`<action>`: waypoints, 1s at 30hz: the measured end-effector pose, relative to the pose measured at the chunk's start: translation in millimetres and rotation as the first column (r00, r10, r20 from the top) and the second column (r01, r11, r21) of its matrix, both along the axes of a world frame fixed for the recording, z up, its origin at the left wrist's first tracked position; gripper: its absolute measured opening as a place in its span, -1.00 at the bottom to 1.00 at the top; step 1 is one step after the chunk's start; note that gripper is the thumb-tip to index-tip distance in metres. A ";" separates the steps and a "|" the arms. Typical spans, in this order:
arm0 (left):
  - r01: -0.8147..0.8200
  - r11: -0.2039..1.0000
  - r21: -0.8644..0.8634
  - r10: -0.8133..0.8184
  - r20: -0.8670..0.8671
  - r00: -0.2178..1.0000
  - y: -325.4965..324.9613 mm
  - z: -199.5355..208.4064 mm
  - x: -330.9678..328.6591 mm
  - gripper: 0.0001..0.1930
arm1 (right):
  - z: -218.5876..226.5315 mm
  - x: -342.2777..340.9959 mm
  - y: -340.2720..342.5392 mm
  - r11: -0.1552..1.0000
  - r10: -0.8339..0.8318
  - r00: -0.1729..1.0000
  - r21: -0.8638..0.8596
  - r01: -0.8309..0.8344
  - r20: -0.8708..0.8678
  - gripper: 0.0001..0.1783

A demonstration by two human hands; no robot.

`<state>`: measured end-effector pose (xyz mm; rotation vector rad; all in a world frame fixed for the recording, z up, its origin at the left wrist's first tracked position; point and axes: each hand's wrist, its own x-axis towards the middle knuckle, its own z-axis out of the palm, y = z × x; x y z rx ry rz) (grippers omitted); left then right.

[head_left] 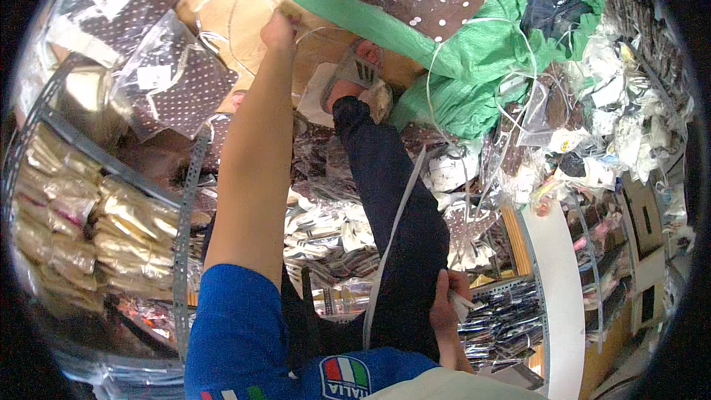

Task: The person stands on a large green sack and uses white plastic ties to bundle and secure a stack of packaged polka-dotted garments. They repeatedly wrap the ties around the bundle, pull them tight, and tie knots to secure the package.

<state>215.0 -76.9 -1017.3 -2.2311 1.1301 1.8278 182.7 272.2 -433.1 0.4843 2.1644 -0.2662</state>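
My left arm stretches far forward, and my left hand [278, 30] is closed low over the tan floor sheet. Thin white strapping [235, 30] runs close by its fingers; what they hold is too small to make out. My right hand [446, 310] is beside my right thigh, its fingers closed on a short white strip [461, 307]. Another length of white strap [396, 233] lies across my dark trouser leg. Ahead of my hands is a green woven sack [415, 44], with bagged brown polka-dot cloth [426, 1] on it. White strap loops over the sack's side.
Bagged polka-dot pieces [178, 74] lie at left. A metal rack [185, 252] holds gold-toned packets [133, 226]. Crumpled white plastic [618, 96] is heaped at right, above a white panel [552, 289] and shelves of packed goods. My sandalled foot [354, 78] stands near the sack.
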 end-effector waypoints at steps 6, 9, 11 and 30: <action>-0.150 0.927 0.342 0.253 -0.277 0.927 -14.0 169.6 14.1 -0.76 | 15.9 21.1 -2.0 0.982 -0.187 0.982 -0.024 0.187 -0.009 -0.76; -0.265 0.913 0.311 0.354 -0.279 0.893 -49.6 216.5 59.7 -0.69 | 18.0 25.5 -5.4 0.983 -0.173 0.985 -0.061 0.174 0.010 -0.74; -0.339 0.902 0.266 0.408 -0.275 0.870 -60.3 246.2 68.1 -0.66 | 24.5 26.1 -19.0 0.962 -0.239 0.971 -0.136 0.235 -0.009 -0.75; 0.018 0.980 -0.197 -0.073 -0.276 0.958 -61.4 648.8 63.3 -0.60 | 81.6 137.2 4.8 0.943 -0.209 0.953 -0.304 0.137 -0.221 -0.59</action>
